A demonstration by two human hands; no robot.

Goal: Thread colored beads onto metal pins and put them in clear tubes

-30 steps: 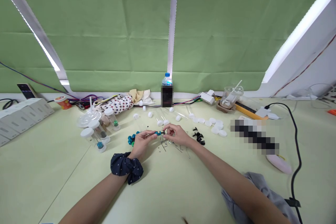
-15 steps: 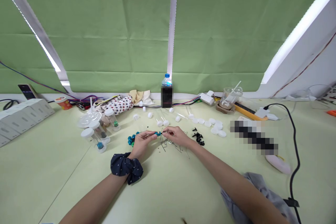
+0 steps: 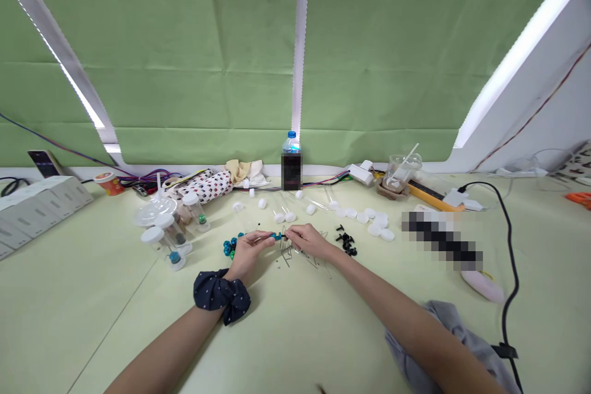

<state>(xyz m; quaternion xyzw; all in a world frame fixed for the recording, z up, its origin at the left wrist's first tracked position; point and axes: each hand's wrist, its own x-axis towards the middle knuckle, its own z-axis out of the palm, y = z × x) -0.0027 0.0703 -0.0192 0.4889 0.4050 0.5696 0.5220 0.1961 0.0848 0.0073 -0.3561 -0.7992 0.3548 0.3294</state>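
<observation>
"How far along does the work look?"

"Midway, probably. The left hand point(image 3: 249, 250) pinches a blue bead point(image 3: 276, 236) just above the table point(image 3: 286, 320). The right hand point(image 3: 308, 240) is pinched shut at the bead's three o'clock, on something too small to tell."

"What's left?"

"Teal beads point(image 3: 229, 247) lie loose at the left hand's nine o'clock. Black pieces point(image 3: 348, 244) lie at the right hand's three o'clock."

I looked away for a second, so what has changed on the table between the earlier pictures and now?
Hardly anything. The right hand edged slightly closer to the left hand; both pinch the small blue piece between them. Neither took or released anything. The teal beads, black parts, white caps and jars lie as before.
</observation>
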